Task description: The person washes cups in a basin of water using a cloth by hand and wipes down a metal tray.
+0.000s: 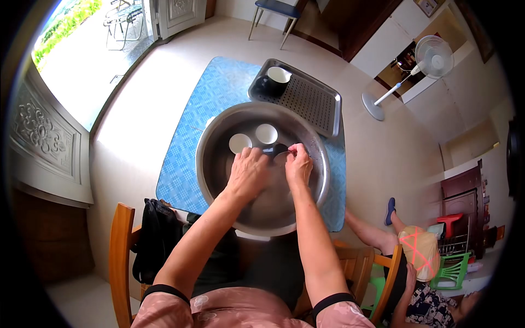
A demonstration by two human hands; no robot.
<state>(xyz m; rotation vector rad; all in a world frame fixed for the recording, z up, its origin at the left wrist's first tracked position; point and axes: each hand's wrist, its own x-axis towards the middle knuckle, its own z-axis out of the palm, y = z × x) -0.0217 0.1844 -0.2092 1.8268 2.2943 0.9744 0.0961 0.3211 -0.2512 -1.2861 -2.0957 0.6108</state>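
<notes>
A wide steel basin (203, 172) with water in it stands on the table in front of me. Two small white cups (266, 134) are inside it, near the far side. My right hand (299, 165) is over the basin, thumb and fingers pinched on the edge of a small round dish-like piece (281, 159). Something dark (280, 148) shows just behind that piece; its kind is unclear. My left hand (249, 172) is bent downward close to the nearer white cup, partly smeared by motion. Its fingertips are hidden.
A perforated metal tray (314, 104) holds a white-lined dark cup (278, 76) behind the basin. The blue-patterned table (183, 169) carries both. A wooden chair (123, 262) with a black bag (156, 235) is at left. Another person (407, 290) sits at right; a fan (435, 57) stands beyond.
</notes>
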